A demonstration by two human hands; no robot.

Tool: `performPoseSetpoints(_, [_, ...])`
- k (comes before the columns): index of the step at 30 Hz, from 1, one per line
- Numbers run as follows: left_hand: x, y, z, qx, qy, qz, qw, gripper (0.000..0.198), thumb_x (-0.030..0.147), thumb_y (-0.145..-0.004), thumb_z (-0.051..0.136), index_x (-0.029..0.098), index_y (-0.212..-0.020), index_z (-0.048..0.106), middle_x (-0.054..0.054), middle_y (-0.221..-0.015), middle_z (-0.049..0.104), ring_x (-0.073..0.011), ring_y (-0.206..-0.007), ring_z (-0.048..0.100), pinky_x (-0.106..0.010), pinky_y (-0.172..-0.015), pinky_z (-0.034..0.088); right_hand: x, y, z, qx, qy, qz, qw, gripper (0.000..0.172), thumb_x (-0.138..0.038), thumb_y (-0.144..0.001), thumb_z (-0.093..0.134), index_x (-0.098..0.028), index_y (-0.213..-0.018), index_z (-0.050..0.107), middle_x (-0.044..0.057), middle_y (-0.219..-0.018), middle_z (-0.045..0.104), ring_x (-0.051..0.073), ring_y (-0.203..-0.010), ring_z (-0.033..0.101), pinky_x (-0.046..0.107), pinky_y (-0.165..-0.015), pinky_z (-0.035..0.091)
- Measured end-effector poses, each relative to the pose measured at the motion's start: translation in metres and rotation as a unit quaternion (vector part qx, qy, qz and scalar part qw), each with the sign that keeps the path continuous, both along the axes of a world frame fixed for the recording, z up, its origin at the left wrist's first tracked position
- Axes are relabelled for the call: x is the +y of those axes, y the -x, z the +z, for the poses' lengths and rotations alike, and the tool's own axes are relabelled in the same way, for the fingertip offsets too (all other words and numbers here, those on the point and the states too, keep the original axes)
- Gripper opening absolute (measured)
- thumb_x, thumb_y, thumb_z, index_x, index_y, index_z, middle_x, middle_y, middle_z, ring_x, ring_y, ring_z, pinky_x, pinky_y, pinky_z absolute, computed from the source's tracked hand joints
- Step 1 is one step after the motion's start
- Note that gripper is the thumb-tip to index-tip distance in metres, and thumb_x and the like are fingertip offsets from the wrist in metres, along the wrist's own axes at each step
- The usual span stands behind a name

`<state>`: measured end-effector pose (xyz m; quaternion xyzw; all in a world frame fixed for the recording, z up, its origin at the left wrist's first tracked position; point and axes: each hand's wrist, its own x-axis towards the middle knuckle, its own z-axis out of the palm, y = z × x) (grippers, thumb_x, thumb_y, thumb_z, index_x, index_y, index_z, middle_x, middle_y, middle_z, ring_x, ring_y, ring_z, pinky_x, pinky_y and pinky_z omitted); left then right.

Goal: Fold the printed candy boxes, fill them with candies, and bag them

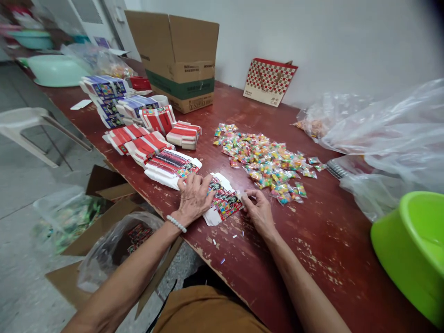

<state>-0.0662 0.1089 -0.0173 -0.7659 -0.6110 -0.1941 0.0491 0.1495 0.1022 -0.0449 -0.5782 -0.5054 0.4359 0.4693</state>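
My left hand (196, 196), with a beaded bracelet at the wrist, lies with fingers spread over flattened printed cartons. Under and beside its fingertips is a fanned pile of small red-and-black cartons (225, 203) with white flaps. My right hand (258, 210) pinches the white flap at the right end of the top carton, thumb and forefinger together. Another stack of black-and-red cartons (171, 164) lies just beyond my left hand. To the far right of the pile, many small clear packets of colourful candy (263, 159) are heaped on the red table (277, 273).
Bundled red cartons (149, 145) and blue cartons (107, 88) line the left edge. Behind stand a cardboard box (187, 64) and a checkered paper bag (268, 83). A green basin (409, 249) and plastic bags (391, 125) are at right. An open box with a plastic liner (107, 259) is below left.
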Motion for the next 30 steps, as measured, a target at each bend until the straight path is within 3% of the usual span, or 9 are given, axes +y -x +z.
performPoseSetpoints(4, [-0.021, -0.011, 0.017, -0.088, 0.004, -0.036, 0.995, 0.034, 0.034, -0.096, 0.047, 0.019, -0.116, 0.070, -0.017, -0.119, 0.066, -0.0361, -0.120, 0.052, -0.056, -0.104, 0.030, -0.018, -0.019, 0.012, 0.071, 0.029, 0.032, 0.997, 0.039, -0.056, -0.074, 0.073, -0.021, -0.082, 0.056, -0.006, -0.060, 0.054, 0.010, -0.045, 0.038, 0.022, -0.043, 0.027])
performPoseSetpoints(7, [-0.036, -0.017, 0.037, -0.253, 0.136, -0.112, 0.951, 0.034, 0.041, -0.095, 0.049, 0.020, -0.112, 0.071, -0.014, -0.121, 0.069, -0.0311, -0.116, 0.058, -0.049, -0.103, 0.038, -0.032, -0.030, 0.029, 0.114, 0.024, 0.083, 0.990, 0.034, -0.050, -0.076, 0.075, -0.022, -0.082, 0.057, -0.008, -0.056, 0.048, 0.009, -0.046, 0.036, 0.022, -0.044, 0.026])
performPoseSetpoints(9, [-0.044, -0.022, 0.049, -0.372, 0.317, -0.174, 0.855, 0.038, 0.048, -0.091, 0.056, 0.021, -0.113, 0.070, -0.011, -0.118, 0.072, -0.0278, -0.109, 0.064, -0.042, -0.097, 0.045, -0.038, -0.032, 0.043, 0.118, -0.006, 0.107, 0.987, 0.031, -0.047, -0.078, 0.075, -0.021, -0.081, 0.059, -0.006, -0.062, 0.053, 0.009, -0.050, 0.040, 0.022, -0.047, 0.031])
performPoseSetpoints(11, [-0.050, -0.026, 0.055, -0.444, 0.484, -0.212, 0.723, 0.042, 0.052, -0.085, 0.065, 0.019, -0.109, 0.072, -0.011, -0.107, 0.075, -0.0248, -0.094, 0.069, -0.036, -0.083, 0.051, -0.041, -0.031, 0.054, 0.115, -0.033, 0.133, 0.984, 0.029, -0.046, -0.078, 0.075, -0.021, -0.080, 0.061, -0.004, -0.067, 0.058, 0.011, -0.055, 0.045, 0.023, -0.051, 0.037])
performPoseSetpoints(13, [-0.055, -0.030, 0.056, -0.474, 0.586, -0.225, 0.617, 0.043, 0.053, -0.078, 0.072, 0.014, -0.096, 0.073, -0.012, -0.087, 0.076, -0.0192, -0.069, 0.068, -0.029, -0.064, 0.050, -0.042, -0.026, 0.062, 0.111, -0.050, 0.158, 0.980, 0.027, -0.046, -0.079, 0.075, -0.021, -0.081, 0.063, -0.002, -0.071, 0.061, 0.012, -0.060, 0.050, 0.024, -0.056, 0.043])
performPoseSetpoints(17, [-0.065, -0.038, 0.046, -0.565, 0.612, -0.178, 0.524, 0.042, 0.049, -0.067, 0.082, 0.013, -0.085, 0.069, -0.005, -0.067, 0.070, -0.0146, -0.050, 0.063, -0.023, -0.049, 0.045, -0.043, -0.014, 0.063, 0.124, -0.068, 0.159, 0.977, 0.025, -0.044, -0.082, 0.073, -0.021, -0.086, 0.066, 0.000, -0.079, 0.065, 0.014, -0.072, 0.058, 0.027, -0.067, 0.049])
performPoseSetpoints(20, [-0.072, -0.043, 0.041, -0.606, 0.562, -0.151, 0.543, 0.037, 0.043, -0.068, 0.084, 0.014, -0.085, 0.066, -0.002, -0.066, 0.068, -0.0160, -0.052, 0.067, -0.024, -0.052, 0.050, -0.046, -0.005, 0.060, 0.153, -0.057, 0.142, 0.976, 0.025, -0.044, -0.083, 0.072, -0.022, -0.096, 0.067, 0.001, -0.085, 0.067, 0.015, -0.076, 0.061, 0.027, -0.070, 0.051])
performPoseSetpoints(26, [-0.079, -0.047, 0.047, -0.604, 0.435, -0.116, 0.657, 0.031, 0.039, -0.071, 0.083, 0.015, -0.076, 0.063, 0.001, -0.058, 0.064, -0.0116, -0.045, 0.059, -0.023, -0.048, 0.047, -0.059, 0.007, 0.057, 0.248, 0.019, 0.170, 0.954, 0.045, -0.045, -0.083, 0.074, -0.024, -0.119, 0.060, 0.002, -0.095, 0.069, 0.014, -0.074, 0.064, 0.025, -0.065, 0.054])
performPoseSetpoints(30, [-0.082, -0.051, 0.044, -0.628, 0.406, -0.083, 0.659, 0.034, 0.041, -0.071, 0.084, 0.014, -0.081, 0.065, 0.001, -0.061, 0.064, -0.0125, -0.045, 0.058, -0.025, -0.046, 0.050, -0.069, 0.015, 0.051, 0.286, 0.077, 0.223, 0.929, 0.037, -0.050, -0.083, 0.073, -0.022, -0.106, 0.066, 0.000, -0.075, 0.068, 0.013, -0.050, 0.059, 0.026, -0.048, 0.051])
